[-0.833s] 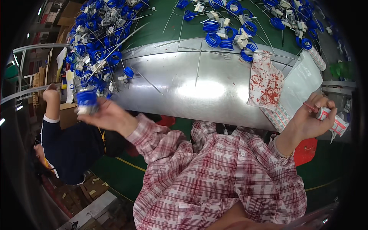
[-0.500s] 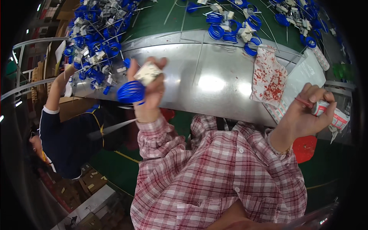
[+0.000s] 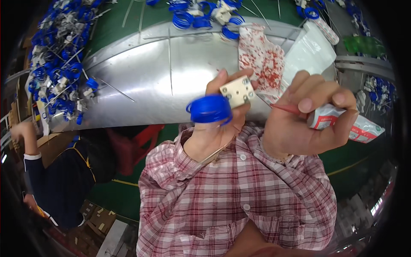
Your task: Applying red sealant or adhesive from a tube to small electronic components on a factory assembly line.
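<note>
Above the metal table edge, my left hand (image 3: 216, 132) grips a small cream-coloured terminal block (image 3: 237, 92), its face dotted with screws and holes turned up. From the block hangs a coil of blue tubing (image 3: 209, 109), lying over my wrist, and a thin metal rod (image 3: 214, 155) shows below it. Close by on the right, my right hand (image 3: 312, 122) is wrapped round a soft white squeeze tube (image 3: 364, 128) with red print. The tube's pointed red nozzle (image 3: 287, 108) faces left toward the block, apart from it.
A red-stained white cloth (image 3: 263, 58) and a white plastic bag (image 3: 310, 51) lie on the metal tabletop (image 3: 128, 85). Blue coils with blocks are heaped at left (image 3: 60, 55) and on the green surface behind (image 3: 184, 19). A person in dark clothing (image 3: 60, 171) sits left.
My left hand has brought the terminal block and blue coil rightward, its screw face now plain to see. The right hand has come left with the squeeze tube. The view has shifted right.
</note>
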A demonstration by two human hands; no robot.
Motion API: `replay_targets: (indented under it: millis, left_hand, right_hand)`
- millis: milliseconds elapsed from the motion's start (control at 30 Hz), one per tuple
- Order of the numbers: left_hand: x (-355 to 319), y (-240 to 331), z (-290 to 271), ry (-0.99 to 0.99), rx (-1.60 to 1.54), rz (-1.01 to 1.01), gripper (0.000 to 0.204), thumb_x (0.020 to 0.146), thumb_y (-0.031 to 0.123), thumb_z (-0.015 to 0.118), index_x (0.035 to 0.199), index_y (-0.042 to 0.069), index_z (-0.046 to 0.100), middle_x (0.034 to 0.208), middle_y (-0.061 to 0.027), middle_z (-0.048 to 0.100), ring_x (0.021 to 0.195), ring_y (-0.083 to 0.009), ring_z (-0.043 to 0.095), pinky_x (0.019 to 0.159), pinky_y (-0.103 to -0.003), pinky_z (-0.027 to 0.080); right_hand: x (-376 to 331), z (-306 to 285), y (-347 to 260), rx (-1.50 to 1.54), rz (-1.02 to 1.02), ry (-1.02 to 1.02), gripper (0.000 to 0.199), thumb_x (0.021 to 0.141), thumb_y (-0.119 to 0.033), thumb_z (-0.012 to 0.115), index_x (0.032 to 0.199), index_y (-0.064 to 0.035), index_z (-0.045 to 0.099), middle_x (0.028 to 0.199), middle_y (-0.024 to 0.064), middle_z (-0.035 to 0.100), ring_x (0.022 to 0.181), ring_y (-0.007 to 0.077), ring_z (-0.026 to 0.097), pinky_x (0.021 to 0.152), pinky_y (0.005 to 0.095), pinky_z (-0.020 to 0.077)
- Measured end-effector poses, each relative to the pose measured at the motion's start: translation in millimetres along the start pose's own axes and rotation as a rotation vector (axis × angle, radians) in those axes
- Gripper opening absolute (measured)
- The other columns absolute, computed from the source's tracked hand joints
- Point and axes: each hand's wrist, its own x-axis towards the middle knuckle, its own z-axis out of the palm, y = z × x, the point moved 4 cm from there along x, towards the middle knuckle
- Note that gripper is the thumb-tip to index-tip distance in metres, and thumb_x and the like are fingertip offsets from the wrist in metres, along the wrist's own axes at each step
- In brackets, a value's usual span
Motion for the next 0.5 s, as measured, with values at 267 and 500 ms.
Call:
replay_targets:
  millis: [267, 500]
  left_hand:
    - [0.8, -17.2, 0.0, -0.199, -0.58, -0.161, 0.043, 0.088, 0.036, 0.037, 0.102, -0.004, 0.047, 0.094, -0.0127, 0.049, 0.052, -0.0107, 0.044, 0.038, -0.017, 0.04]
    - [-2.9, -22.3, -0.4, -0.105, -0.54, -0.137, 0.044, 0.089, 0.037, 0.035, 0.101, -0.003, 0.047, 0.091, -0.0124, 0.049, 0.05, -0.0109, 0.043, 0.037, -0.016, 0.038]
  right_hand:
    - [14.1, -18.2, -9.7, 0.102, 0.117, -0.108, 0.033, 0.084, -0.035, 0.037, 0.087, -0.0078, 0.055, 0.063, 0.005, 0.049, 0.053, 0.0113, 0.034, 0.052, 0.0248, 0.0238]
    - [7.0, -9.0, -5.1, 0.126, 0.083, -0.26, 0.038, 0.085, -0.037, 0.033, 0.092, -0.006, 0.055, 0.066, 0.0077, 0.051, 0.051, 0.0116, 0.031, 0.051, 0.0248, 0.024]
